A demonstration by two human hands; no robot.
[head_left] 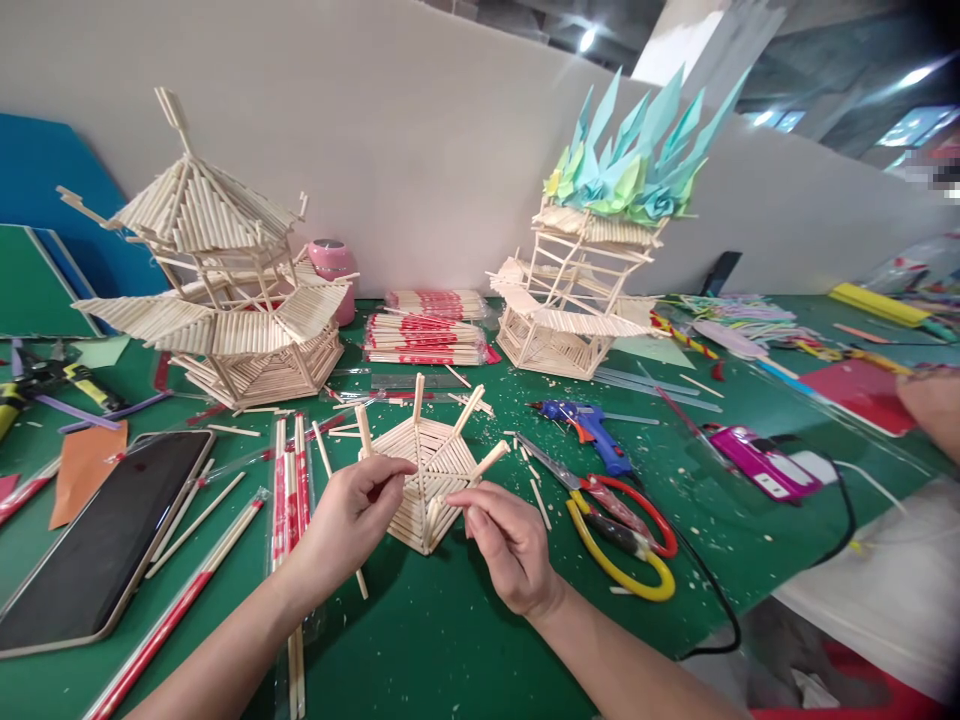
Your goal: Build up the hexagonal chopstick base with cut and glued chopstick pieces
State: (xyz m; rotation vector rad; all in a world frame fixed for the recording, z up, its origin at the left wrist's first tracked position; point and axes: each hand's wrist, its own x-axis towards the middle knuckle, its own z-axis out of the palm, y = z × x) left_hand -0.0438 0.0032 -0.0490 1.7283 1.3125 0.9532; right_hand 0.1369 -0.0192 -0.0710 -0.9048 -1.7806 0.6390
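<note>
A hexagonal base of wooden sticks lies on the green table in front of me, with short stick posts standing up around its rim. My left hand is over the base's left side, thumb and forefinger pinched together. Over the right side, my right hand is also closed in a pinch, its fingertips near a short post at the front. What either pinch holds, if anything, is too small to make out.
Two stick pavilions stand behind, with wrapped stick bundles between them. To the right lie a blue glue gun, scissors and a magenta device. A phone lies left. Another person's arm shows at far right.
</note>
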